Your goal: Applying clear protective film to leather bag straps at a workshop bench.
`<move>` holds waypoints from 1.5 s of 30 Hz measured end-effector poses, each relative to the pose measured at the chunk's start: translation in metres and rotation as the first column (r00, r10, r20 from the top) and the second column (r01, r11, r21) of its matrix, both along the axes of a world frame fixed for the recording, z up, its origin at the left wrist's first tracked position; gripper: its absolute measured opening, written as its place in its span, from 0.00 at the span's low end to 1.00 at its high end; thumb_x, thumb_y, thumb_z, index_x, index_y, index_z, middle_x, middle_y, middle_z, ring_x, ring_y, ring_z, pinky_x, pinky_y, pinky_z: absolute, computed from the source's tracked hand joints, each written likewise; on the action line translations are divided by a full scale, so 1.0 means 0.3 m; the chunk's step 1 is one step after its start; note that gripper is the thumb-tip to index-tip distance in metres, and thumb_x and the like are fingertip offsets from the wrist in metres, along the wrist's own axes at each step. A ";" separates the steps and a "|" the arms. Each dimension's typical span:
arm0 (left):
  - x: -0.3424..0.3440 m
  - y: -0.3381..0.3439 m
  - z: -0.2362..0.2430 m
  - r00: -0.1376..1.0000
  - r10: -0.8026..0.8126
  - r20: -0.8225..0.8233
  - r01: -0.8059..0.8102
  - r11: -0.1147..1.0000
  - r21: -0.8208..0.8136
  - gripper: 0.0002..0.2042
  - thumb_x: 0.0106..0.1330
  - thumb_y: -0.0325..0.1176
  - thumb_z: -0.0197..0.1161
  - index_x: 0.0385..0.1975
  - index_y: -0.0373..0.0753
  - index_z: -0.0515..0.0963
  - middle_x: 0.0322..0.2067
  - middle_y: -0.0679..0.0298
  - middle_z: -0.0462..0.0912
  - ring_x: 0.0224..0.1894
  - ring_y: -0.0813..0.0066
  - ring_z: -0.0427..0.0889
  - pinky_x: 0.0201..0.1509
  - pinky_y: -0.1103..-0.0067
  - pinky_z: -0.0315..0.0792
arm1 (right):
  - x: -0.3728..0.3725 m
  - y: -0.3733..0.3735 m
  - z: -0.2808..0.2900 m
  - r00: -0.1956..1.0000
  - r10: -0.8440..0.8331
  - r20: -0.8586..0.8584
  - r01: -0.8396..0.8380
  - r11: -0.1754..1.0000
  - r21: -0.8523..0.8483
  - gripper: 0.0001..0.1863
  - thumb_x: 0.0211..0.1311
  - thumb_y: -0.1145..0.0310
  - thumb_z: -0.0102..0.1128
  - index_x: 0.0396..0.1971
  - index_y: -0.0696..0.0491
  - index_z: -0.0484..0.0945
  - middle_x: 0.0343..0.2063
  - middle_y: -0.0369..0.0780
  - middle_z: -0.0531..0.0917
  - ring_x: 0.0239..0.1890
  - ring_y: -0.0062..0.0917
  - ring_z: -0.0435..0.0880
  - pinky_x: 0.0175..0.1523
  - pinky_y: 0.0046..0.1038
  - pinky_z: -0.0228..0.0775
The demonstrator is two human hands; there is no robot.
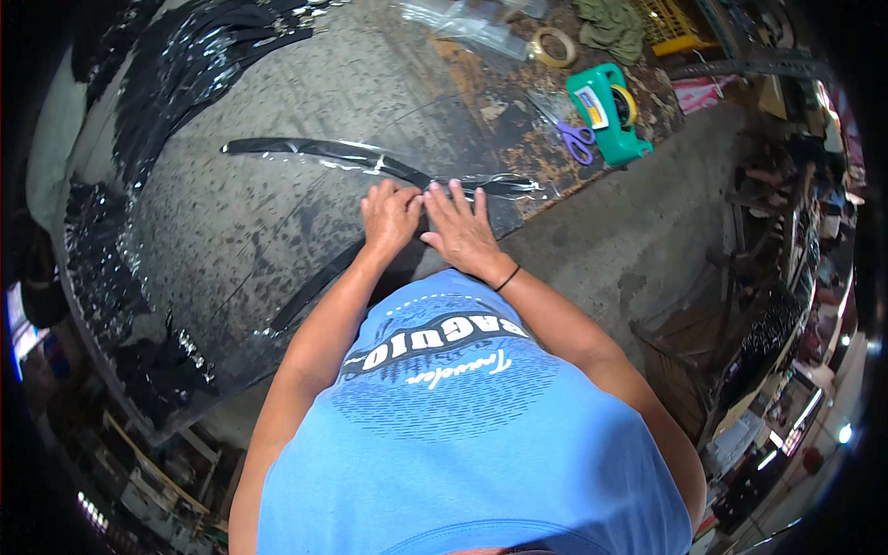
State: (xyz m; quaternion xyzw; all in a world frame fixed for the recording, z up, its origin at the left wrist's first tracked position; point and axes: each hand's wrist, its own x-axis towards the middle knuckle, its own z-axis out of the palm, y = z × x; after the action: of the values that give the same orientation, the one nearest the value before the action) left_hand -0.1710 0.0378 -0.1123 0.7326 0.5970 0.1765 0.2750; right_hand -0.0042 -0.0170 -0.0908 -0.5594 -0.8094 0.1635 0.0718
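Head view: the plastic-wrapped black strip [305,148] lies on the table [268,222]; the right hand [462,236] spreads open fingers at it, seemingly steadying it; the left hand [392,218] curls alongside, grip unclear. Scissors [577,139] and tape dispenser [606,120] seem placed handy.

Strip [361,157] just beyond left hand [390,220] and band [508,277] by right hand [460,231] are showing black; tabletop [231,213] around hands is showing grey, dark-blotched; right of hands, scissors handles [573,135] are showing purple, tape dispenser [610,139] green; farther beyond, tape ring [536,48] is looking cream, cloth [610,28] olive; behind hands, shirt [462,444] is showing light blue, darker dashes
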 end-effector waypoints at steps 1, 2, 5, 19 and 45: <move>0.001 0.002 0.003 1.000 0.004 0.009 -0.004 1.000 -0.005 0.08 0.61 0.39 0.64 0.35 0.46 0.86 0.36 0.64 0.79 0.44 0.61 0.75 0.46 0.62 0.65 | 0.001 -0.001 0.003 1.000 0.006 -0.002 -0.006 1.000 -0.023 0.38 0.61 0.51 0.60 0.66 0.56 0.64 0.70 0.45 0.61 0.72 0.46 0.55 0.67 0.64 0.45; 0.000 0.003 0.007 1.000 0.005 0.010 -0.005 1.000 -0.005 0.08 0.61 0.38 0.64 0.35 0.46 0.86 0.36 0.64 0.78 0.44 0.61 0.75 0.46 0.62 0.65 | 0.005 -0.002 0.005 1.000 0.002 -0.022 -0.003 1.000 -0.028 0.38 0.61 0.51 0.60 0.66 0.57 0.63 0.70 0.46 0.60 0.72 0.47 0.55 0.68 0.63 0.45; 0.003 -0.001 0.021 1.000 -0.022 0.009 0.021 1.000 0.020 0.10 0.61 0.38 0.65 0.39 0.46 0.85 0.37 0.64 0.78 0.44 0.61 0.74 0.47 0.63 0.65 | 0.040 -0.011 0.004 0.994 -0.098 -0.047 0.099 0.995 0.011 0.40 0.61 0.51 0.61 0.68 0.57 0.60 0.70 0.48 0.59 0.72 0.46 0.54 0.68 0.63 0.43; 0.035 -0.062 0.040 0.892 -0.362 -0.270 0.411 0.898 0.157 0.31 0.61 0.47 0.65 0.65 0.49 0.67 0.56 0.57 0.71 0.53 0.56 0.70 0.53 0.64 0.64 | 0.530 -0.105 -0.046 0.730 -0.602 0.323 0.633 0.774 0.010 0.36 0.70 0.50 0.49 0.71 0.53 0.53 0.73 0.46 0.52 0.75 0.51 0.44 0.70 0.66 0.35; -0.115 -0.037 0.010 0.984 0.091 -0.151 -0.114 0.982 -0.149 0.10 0.64 0.41 0.62 0.35 0.42 0.82 0.38 0.58 0.79 0.46 0.55 0.74 0.48 0.61 0.63 | 0.125 0.013 -0.055 0.988 -0.008 0.157 0.002 0.999 0.041 0.39 0.63 0.52 0.59 0.70 0.53 0.58 0.72 0.43 0.56 0.73 0.45 0.52 0.68 0.64 0.45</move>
State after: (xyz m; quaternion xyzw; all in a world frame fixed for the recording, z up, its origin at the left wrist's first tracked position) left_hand -0.2054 0.0267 -0.1094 0.6877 0.6643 0.0898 0.2788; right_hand 0.0333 -0.0130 -0.1074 -0.5710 -0.8143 0.1023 0.0199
